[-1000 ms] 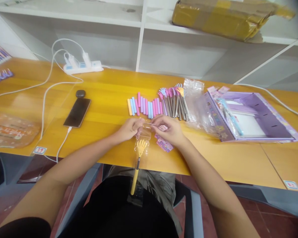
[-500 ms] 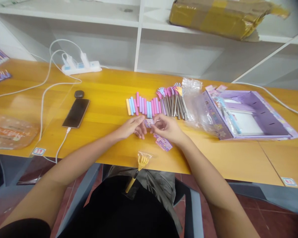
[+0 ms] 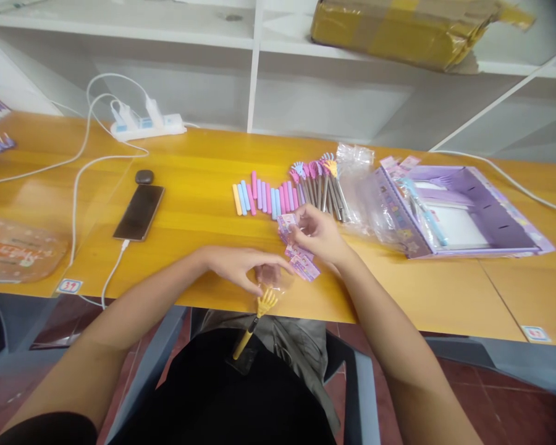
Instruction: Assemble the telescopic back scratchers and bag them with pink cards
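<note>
My right hand (image 3: 320,233) pinches a small pink and purple printed card (image 3: 286,224) between thumb and fingers. More such cards (image 3: 305,267) lie overlapping on the table just below it. My left hand (image 3: 245,267) is held over the table's front edge, thumb and fingers apart, at the top end of a clear plastic bag (image 3: 282,285). In that bag is a back scratcher with a yellow hand-shaped head (image 3: 267,301) and a yellow grip, leaning from the table edge towards my lap. Whether the left fingers touch the film I cannot tell.
Coloured grip tubes (image 3: 264,196) lie in a row beyond my hands, beside metal-stemmed back scratchers (image 3: 322,185) and clear bags (image 3: 364,198). A purple box (image 3: 486,250) stands right. A charging phone (image 3: 139,213) and a power strip (image 3: 151,127) are left.
My left hand has left the card and come down towards me to the bagged back scratcher, its fingers spreading. My right hand keeps the card, now slightly farther right.
</note>
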Action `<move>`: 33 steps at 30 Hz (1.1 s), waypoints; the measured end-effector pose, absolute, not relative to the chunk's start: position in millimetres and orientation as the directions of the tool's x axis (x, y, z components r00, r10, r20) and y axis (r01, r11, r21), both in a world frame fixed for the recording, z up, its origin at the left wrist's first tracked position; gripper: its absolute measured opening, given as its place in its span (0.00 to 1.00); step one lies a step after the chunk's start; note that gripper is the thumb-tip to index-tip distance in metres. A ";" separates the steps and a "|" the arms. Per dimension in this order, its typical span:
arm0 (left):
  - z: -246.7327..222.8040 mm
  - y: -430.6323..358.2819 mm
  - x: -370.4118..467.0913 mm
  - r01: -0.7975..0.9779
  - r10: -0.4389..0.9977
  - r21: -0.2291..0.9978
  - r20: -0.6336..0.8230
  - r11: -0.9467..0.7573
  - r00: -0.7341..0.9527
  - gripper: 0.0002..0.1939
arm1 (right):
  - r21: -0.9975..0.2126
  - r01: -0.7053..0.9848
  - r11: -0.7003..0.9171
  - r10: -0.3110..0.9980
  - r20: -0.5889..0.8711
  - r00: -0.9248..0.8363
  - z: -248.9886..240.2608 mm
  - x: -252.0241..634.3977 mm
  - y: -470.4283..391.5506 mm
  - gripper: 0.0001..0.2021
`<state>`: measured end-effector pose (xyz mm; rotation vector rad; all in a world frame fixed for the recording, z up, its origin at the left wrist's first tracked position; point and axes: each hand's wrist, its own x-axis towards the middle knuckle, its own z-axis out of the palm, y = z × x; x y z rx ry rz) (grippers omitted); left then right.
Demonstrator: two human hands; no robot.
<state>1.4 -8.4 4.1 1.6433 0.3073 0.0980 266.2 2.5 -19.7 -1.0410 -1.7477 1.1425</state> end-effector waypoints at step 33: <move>-19.2 1.5 9.4 0.058 0.656 0.880 -0.393 0.471 0.645 0.13 | -0.944 0.231 0.235 0.809 0.059 -0.585 0.6 271.9 -4.6 0.13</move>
